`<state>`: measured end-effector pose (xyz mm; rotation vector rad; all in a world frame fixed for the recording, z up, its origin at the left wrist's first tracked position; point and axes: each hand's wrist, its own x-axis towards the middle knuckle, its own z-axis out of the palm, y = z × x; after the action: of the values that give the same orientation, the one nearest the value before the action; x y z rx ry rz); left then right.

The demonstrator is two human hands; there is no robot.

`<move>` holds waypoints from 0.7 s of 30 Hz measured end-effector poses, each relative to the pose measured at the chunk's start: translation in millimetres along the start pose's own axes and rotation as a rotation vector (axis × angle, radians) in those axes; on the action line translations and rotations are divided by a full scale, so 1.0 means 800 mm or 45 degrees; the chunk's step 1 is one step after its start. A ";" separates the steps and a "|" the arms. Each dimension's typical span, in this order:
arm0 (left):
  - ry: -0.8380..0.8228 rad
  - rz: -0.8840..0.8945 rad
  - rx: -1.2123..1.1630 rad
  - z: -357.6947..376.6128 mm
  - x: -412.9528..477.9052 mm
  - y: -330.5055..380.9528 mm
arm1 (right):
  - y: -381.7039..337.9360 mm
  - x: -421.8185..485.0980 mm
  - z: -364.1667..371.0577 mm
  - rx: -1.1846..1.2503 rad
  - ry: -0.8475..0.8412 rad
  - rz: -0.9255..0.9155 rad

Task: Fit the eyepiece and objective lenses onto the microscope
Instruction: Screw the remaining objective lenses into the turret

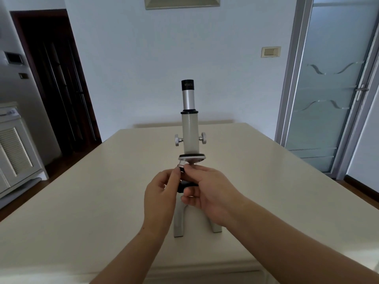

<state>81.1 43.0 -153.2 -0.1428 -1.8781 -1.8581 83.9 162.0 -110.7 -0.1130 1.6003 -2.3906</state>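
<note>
A grey microscope (190,132) stands upright in the middle of the cream table (82,201). A silver eyepiece with a black top (188,94) sits in its tube. Under the black nosepiece disc (191,156) a small objective lens (181,168) is pinched between the fingertips of both hands. My left hand (161,195) grips it from the left, my right hand (207,191) from the right. The hands hide most of the lens and the stage; whether the lens is seated in the nosepiece cannot be told.
Two focus knobs (178,140) stick out from the tube's sides. The microscope's U-shaped foot (180,224) rests near the table's front. A dark doorway (55,78) is at back left, a frosted glass door (332,89) at right, a white cabinet (14,152) at far left.
</note>
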 end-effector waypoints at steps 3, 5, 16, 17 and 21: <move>-0.006 -0.002 0.023 0.000 0.000 0.000 | 0.000 -0.002 0.000 0.000 -0.005 -0.003; 0.003 0.007 0.039 0.000 0.000 0.000 | 0.000 -0.002 -0.001 -0.002 -0.001 -0.001; 0.060 -0.004 0.001 0.001 0.000 -0.003 | 0.002 0.003 0.005 -0.022 0.081 -0.049; 0.057 -0.009 -0.010 0.001 0.001 -0.004 | 0.001 0.004 0.006 -0.019 0.086 -0.045; 0.032 -0.011 -0.046 0.000 0.000 -0.005 | 0.000 0.002 0.007 -0.003 0.049 -0.033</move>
<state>79.0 42.9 -156.8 -0.1230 -1.8317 -1.8913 83.4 156.3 -108.3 -0.0891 1.6286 -2.4248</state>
